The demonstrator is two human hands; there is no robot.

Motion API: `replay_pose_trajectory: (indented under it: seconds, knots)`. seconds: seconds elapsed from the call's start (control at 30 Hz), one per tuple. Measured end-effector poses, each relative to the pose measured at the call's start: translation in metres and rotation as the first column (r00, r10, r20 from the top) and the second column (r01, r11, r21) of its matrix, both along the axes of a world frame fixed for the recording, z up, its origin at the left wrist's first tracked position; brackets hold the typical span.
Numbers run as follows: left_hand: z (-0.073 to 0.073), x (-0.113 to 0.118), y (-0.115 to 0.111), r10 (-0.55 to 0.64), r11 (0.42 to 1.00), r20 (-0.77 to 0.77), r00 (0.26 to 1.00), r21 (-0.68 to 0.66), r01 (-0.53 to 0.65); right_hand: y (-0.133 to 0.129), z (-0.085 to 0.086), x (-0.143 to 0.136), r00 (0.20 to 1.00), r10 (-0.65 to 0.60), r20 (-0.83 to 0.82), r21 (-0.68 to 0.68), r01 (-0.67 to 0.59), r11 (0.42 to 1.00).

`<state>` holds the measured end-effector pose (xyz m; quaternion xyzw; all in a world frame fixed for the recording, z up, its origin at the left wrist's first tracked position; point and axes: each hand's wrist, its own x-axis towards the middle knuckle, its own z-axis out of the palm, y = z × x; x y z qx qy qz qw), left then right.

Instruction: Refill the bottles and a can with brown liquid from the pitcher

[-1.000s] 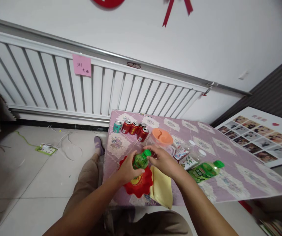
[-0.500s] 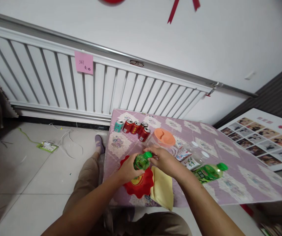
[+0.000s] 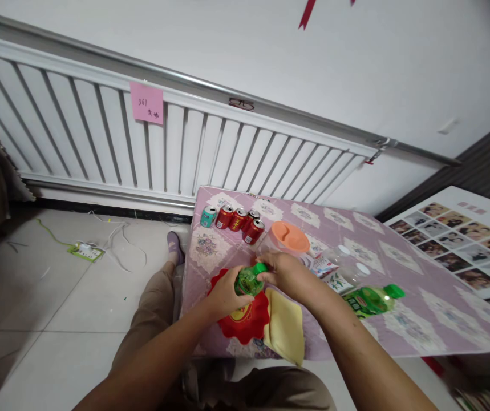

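Note:
A small green bottle (image 3: 248,281) is tilted over the red scalloped tray (image 3: 245,322), its green cap toward the right. My left hand (image 3: 227,294) is wrapped round the bottle's body. The fingers of my right hand (image 3: 276,271) are closed on the green cap (image 3: 259,268). A folded yellow cloth (image 3: 285,328) lies just right of the tray, below my right hand. Beyond my hands sits a tub with an orange lid (image 3: 290,237).
Several drink cans (image 3: 231,219) stand near the back left of the purple tablecloth (image 3: 204,268). Right of the tub lie clear bottles with white caps (image 3: 361,268) and a large green bottle (image 3: 371,299). A radiator (image 3: 185,148) runs behind, and a photo board (image 3: 462,240) leans at the right.
My right hand's fingers have come onto the bottle's cap and closed on it. My left hand still holds the bottle. The whole view has shifted slightly.

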<state>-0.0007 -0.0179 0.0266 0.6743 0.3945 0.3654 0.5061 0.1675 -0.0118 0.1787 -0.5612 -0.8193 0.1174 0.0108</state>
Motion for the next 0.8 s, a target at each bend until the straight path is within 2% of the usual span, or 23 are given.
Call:
replay_pose_trajectory:
  seconds: [0.17, 0.33, 0.57, 0.67, 0.8]
  knots:
    - [-0.005, 0.003, 0.001, 0.026, 0.999, 0.03, 0.999, 0.033, -0.027, -0.002, 0.005, -0.007, 0.995, -0.046, 0.089, 0.004, 0.046, 0.999]
    - [-0.006, 0.003, 0.002, 0.025, 0.999, 0.017, 1.0, 0.036, -0.026, -0.007, 0.008, -0.019, 0.963, -0.108, 0.246, 0.033, 0.103, 0.994]
    - [-0.004, 0.004, 0.002, 0.034, 0.999, 0.038, 0.999, 0.034, -0.035, -0.013, 0.006, -0.024, 0.949, -0.149, 0.278, 0.063, 0.137, 0.989]
    - [-0.005, 0.004, 0.002, 0.032, 0.998, 0.051, 0.998, 0.048, -0.035, -0.014, 0.002, -0.016, 0.98, -0.127, 0.156, 0.083, 0.115, 0.99]
    - [-0.007, 0.004, 0.002, 0.041, 0.999, 0.047, 0.998, 0.033, -0.042, -0.014, -0.008, 0.004, 0.983, -0.052, -0.174, 0.1, 0.07, 0.993]
